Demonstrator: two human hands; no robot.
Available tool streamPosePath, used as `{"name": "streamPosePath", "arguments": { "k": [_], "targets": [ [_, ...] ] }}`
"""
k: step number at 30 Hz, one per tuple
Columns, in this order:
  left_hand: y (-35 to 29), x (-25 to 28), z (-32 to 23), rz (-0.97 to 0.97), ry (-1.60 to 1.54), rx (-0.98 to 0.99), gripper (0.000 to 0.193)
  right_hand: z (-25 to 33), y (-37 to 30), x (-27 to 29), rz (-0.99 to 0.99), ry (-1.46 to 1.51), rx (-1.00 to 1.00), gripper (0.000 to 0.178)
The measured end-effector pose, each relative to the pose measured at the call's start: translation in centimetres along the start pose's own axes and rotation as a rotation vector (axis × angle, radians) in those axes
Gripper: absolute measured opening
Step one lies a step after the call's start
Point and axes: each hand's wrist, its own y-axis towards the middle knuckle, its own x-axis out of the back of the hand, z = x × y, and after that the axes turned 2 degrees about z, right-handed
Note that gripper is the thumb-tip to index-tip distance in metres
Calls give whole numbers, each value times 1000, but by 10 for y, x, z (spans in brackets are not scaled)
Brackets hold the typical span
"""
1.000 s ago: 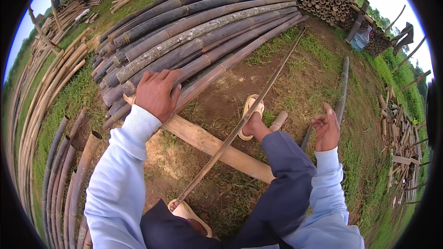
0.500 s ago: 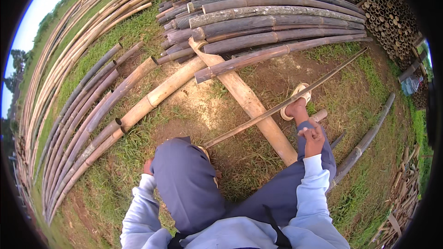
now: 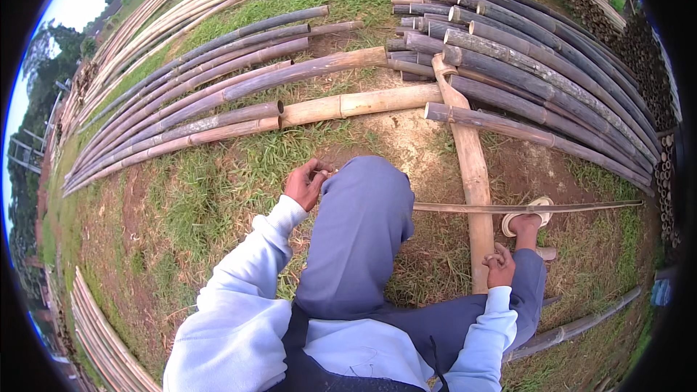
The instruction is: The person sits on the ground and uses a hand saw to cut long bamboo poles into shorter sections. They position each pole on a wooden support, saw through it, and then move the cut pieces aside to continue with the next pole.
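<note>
Change: view swung left against a second ago; dark pole stack, then upper centre, now upper right; long row of poles now filling upper left.
Left hand [image 3: 306, 183]: off the pole stack where it rested a second ago, now at centre left beside the raised blue-trousered left knee [image 3: 363, 210]; fingers curled loosely around the near end of the thin split bamboo strip [image 3: 523, 207], grip partly hidden by the knee.
Right hand [image 3: 499, 265]: lower right of centre, on the right thigh; fingers half bent, nothing seen in them; raised and open a second ago.
Strip position: running from behind the knee to the right edge, across the pale flat wooden beam [image 3: 473, 174], under the sandalled right foot [image 3: 527, 219].
Meaning: judged, work shifted from the stack to the strip's near end, foot pinning it.
Ground: bare brown earth with patchy grass, trodden at centre.
Surroundings: grey-brown round bamboo poles [image 3: 218, 94] upper left; darker weathered poles [image 3: 537, 65] upper right; one pale yellow pole [image 3: 348, 105] at centre top; pole ends stacked at far right; trees and sky at left rim.
</note>
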Motion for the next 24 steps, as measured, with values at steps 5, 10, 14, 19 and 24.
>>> {"name": "streamPosePath", "arguments": {
  "k": [5, 10, 14, 19, 24],
  "targets": [
    [-20, 8, -84, 32, -198, -265, 36, -4, 6, 9, 46, -36, -37, 43],
    [-48, 7, -119, -105, 109, -622, 39, 1, 15, 1, 145, -46, -58, 45],
    [-48, 16, -109, -138, 25, -538, 36, 1, 17, -2, 203, -78, -35, 48],
    [-47, 26, -104, -243, 201, -654, 33, -2, 17, -1, 209, -78, -46, 50],
    [-49, 25, -128, -282, 387, -822, 35, -2, 16, -3, 205, -36, -72, 48]
  ]
}}
